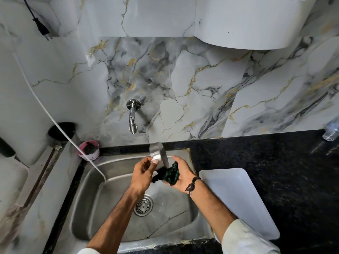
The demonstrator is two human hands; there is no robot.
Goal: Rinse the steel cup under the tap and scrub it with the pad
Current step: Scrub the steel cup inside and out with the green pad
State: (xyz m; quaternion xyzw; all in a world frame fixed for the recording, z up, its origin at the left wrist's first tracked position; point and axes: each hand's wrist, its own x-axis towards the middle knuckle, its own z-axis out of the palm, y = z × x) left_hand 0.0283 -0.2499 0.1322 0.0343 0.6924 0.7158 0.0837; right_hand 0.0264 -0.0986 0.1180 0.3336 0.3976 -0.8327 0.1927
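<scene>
The steel cup is held tilted above the far part of the sink, its flat base turned to the right. My left hand grips it from the left side. In my right hand is the dark green and black scrub pad, pressed against the cup's lower right side. The wall tap sits up and to the left of the cup; no water is seen running from it.
A pink tub stands at the sink's back left corner. A white hose hangs down into the basin. A white tray lies on the black counter to the right. A clear bottle lies at the far right. The drain is below my arms.
</scene>
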